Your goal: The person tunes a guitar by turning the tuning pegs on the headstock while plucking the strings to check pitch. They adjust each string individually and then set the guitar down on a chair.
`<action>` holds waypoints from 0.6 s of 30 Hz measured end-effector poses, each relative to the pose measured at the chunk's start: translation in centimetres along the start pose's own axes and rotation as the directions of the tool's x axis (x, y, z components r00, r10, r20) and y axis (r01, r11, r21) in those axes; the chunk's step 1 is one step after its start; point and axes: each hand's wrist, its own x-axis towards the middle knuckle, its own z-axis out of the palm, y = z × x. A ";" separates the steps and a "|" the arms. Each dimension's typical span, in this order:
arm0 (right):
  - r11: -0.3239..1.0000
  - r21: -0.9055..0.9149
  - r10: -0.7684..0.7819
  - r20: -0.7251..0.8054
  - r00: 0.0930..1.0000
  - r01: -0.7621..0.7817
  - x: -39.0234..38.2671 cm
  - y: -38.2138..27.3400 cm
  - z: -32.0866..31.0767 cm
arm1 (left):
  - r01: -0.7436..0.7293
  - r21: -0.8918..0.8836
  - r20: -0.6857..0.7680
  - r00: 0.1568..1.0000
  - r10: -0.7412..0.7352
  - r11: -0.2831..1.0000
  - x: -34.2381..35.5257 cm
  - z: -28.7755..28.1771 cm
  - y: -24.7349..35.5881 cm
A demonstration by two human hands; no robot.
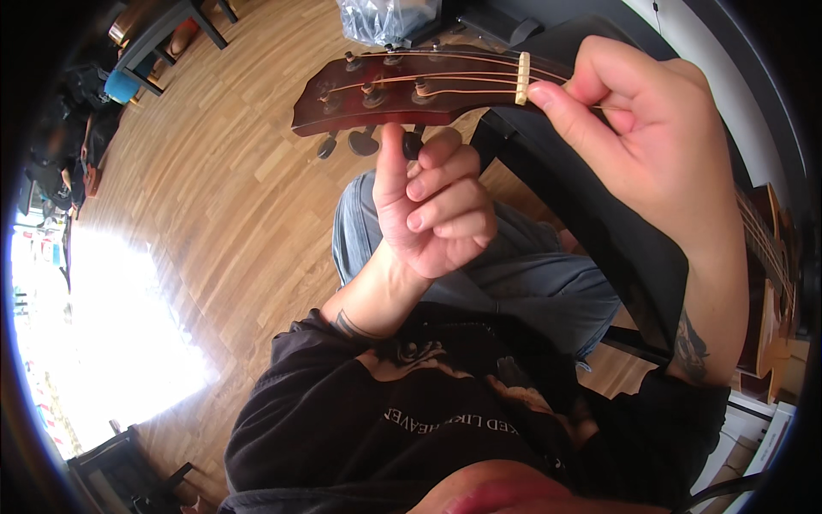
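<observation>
A dark red-brown guitar headstock (342, 104) lies across the upper middle, with several black tuning pegs along its near edge. My left hand (441, 201) is palm up below it, thumb and forefinger closed around the tuning peg (413, 143) nearest the nut. Copper-coloured strings run from the posts over the pale nut (522, 79). Just right of the nut, my right hand (655, 128) is closed over the neck, its thumb and curled forefinger pinching a thin guitar string (610, 108). The palm hides most of the neck behind it.
A black padded surface (582, 206) runs under the neck. Stringed wooden instrument parts (768, 257) show at the right rim. A clear plastic bag (385, 19) lies at the top, and a dark bench (167, 38) stands upper left. Sunlight glares on the wood floor (240, 188).
</observation>
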 end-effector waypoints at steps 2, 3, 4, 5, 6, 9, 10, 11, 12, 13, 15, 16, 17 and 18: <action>0.999 0.025 0.038 0.006 0.999 -0.038 -0.3 0.0 0.0 | -0.117 0.135 -0.146 0.980 0.137 0.984 0.1 1.0 0.0; 1.000 0.001 0.029 0.002 1.000 -0.029 -0.3 0.1 -0.1 | -0.142 0.234 -0.187 0.964 0.188 0.962 0.2 1.3 0.2; 1.000 -0.018 0.014 0.000 1.000 -0.014 -0.3 0.0 -0.2 | -0.167 0.336 -0.223 0.942 0.250 0.927 0.0 1.6 0.3; 0.999 -0.036 -0.001 -0.002 1.000 0.001 -0.2 -0.1 -0.3 | -0.154 0.299 -0.169 0.963 0.211 0.942 -0.1 1.4 0.2; 0.999 -0.035 -0.008 -0.002 1.000 0.008 -0.2 -0.1 -0.3 | -0.128 0.258 -0.143 0.975 0.168 0.958 -0.3 1.3 -0.2; 0.999 -0.049 -0.025 -0.004 1.000 0.025 0.1 -0.2 -0.2 | 0.004 0.130 -0.001 1.000 -0.004 0.992 -0.9 0.0 -0.5; 0.998 -0.060 -0.029 -0.005 1.000 0.028 0.1 -0.1 -0.3 | 0.000 0.080 0.032 0.999 -0.003 0.997 -0.9 -0.1 -0.6; 0.997 -0.071 -0.033 -0.006 0.999 0.032 0.1 -0.1 -0.3 | -0.003 0.030 0.065 0.998 0.001 1.000 -0.8 -0.1 -0.7; 0.997 -0.066 -0.026 -0.004 1.000 0.026 0.0 -0.1 -0.2 | -0.005 -0.019 0.098 0.995 0.007 1.000 -0.7 0.0 -0.8; 0.998 -0.063 -0.024 -0.005 1.000 0.024 -0.1 -0.1 -0.2 | -0.023 -0.055 0.073 0.997 0.027 0.998 -0.5 0.2 -0.7; 0.999 -0.046 -0.029 -0.008 1.000 0.028 -0.1 0.0 -0.1 | 0.009 0.008 0.049 0.999 -0.010 1.000 -0.2 0.0 -0.2; 0.999 -0.030 -0.031 -0.013 0.999 0.030 -0.1 0.1 0.0 | 0.029 0.037 0.032 0.999 -0.031 0.999 -0.1 0.0 -0.1; 0.999 -0.014 -0.033 -0.017 0.999 0.032 -0.1 0.1 0.1 | -0.022 0.023 -0.069 0.997 0.024 0.999 -0.2 0.4 -0.3; 0.999 -0.028 -0.032 -0.010 0.999 0.032 -0.2 0.1 0.1 | -0.055 0.135 -0.104 0.992 0.069 0.989 -0.3 0.6 0.0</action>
